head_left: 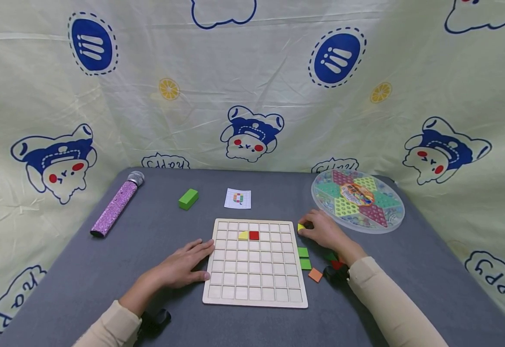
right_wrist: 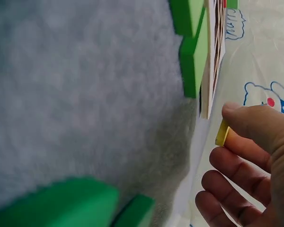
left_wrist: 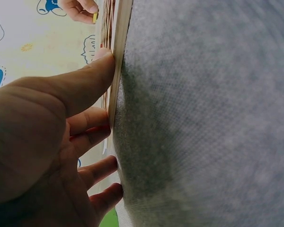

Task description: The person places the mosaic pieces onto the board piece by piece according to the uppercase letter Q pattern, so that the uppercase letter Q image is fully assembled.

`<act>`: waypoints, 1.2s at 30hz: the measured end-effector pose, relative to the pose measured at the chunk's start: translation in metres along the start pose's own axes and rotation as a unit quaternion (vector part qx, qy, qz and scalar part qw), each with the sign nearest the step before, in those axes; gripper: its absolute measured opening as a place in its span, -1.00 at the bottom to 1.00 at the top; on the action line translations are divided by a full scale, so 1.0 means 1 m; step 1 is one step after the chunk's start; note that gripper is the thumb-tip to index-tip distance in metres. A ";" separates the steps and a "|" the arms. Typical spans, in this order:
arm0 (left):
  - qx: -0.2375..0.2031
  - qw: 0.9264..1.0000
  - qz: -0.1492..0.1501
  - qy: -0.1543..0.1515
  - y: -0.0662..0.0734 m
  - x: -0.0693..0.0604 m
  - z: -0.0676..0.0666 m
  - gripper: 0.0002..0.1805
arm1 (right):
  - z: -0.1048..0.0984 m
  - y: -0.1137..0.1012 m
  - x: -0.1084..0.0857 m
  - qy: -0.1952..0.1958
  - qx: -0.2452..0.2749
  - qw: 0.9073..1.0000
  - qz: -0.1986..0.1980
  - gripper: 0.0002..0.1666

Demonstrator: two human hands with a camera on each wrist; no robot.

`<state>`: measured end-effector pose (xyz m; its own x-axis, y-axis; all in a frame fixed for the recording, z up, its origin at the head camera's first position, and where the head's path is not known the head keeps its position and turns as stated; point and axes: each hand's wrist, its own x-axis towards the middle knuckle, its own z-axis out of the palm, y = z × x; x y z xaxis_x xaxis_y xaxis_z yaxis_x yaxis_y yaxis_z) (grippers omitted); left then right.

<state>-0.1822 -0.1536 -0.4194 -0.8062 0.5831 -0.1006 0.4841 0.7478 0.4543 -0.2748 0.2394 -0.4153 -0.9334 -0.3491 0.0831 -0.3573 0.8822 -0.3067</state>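
A pale wooden grid board (head_left: 254, 304) lies on the grey table, with a yellow triangle tile (head_left: 243, 235) beside a red square tile (head_left: 254, 235) in one of its upper rows. My left hand (head_left: 186, 264) rests at the board's left edge, its thumb and fingertips touching the rim. Off the board's upper right corner, my right hand (head_left: 322, 228) pinches a small yellow tile (right_wrist: 222, 133) between thumb and forefinger, raised above the table. Two green square tiles (head_left: 304, 264) lie along the board's right side. An orange tile (head_left: 315, 274) sits just below them.
Green and red tiles (head_left: 337, 264) lie partly hidden under the right forearm. Behind the board are a printed pattern card (head_left: 237, 198) and a green block (head_left: 188, 199). A glittery purple microphone (head_left: 115, 207) lies at left; a round board-game case (head_left: 348, 219) is at right.
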 end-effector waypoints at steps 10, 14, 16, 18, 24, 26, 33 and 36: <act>-0.002 1.000 -0.010 -0.003 0.000 0.001 0.001 -0.22 | -0.006 -0.018 -0.009 0.019 -0.013 0.999 -0.030 -0.71; -0.004 1.000 -0.014 -0.004 0.000 0.001 0.001 -0.22 | -0.008 -0.025 -0.012 0.028 -0.009 0.999 -0.045 -0.71; -0.004 1.000 -0.015 -0.005 0.000 0.001 0.001 -0.22 | -0.008 -0.028 -0.013 0.033 -0.003 0.998 -0.051 -0.72; -0.004 1.000 -0.016 -0.005 0.000 0.001 0.000 -0.22 | -0.009 -0.032 -0.013 0.040 0.002 0.997 -0.060 -0.72; -0.004 1.000 -0.009 -0.003 0.001 0.001 0.000 -0.23 | -0.004 -0.044 -0.011 0.049 0.008 0.996 -0.074 -0.71; -0.003 1.000 -0.006 -0.002 0.001 0.001 0.000 -0.23 | -0.002 -0.049 -0.009 0.044 0.008 0.996 -0.072 -0.71; -0.005 1.000 -0.006 -0.002 0.002 0.001 0.000 -0.22 | 0.004 -0.067 -0.003 0.039 0.002 0.996 -0.086 -0.71; -0.007 1.000 -0.009 -0.002 0.002 0.001 0.000 -0.22 | 0.006 -0.073 -0.001 0.041 0.002 0.995 -0.092 -0.72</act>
<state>-0.1822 -0.1517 -0.4185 -0.8130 0.5713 -0.1128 0.4647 0.7532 0.4656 -0.2477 0.1732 -0.3986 -0.8519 -0.4770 0.2162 -0.5223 0.8043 -0.2834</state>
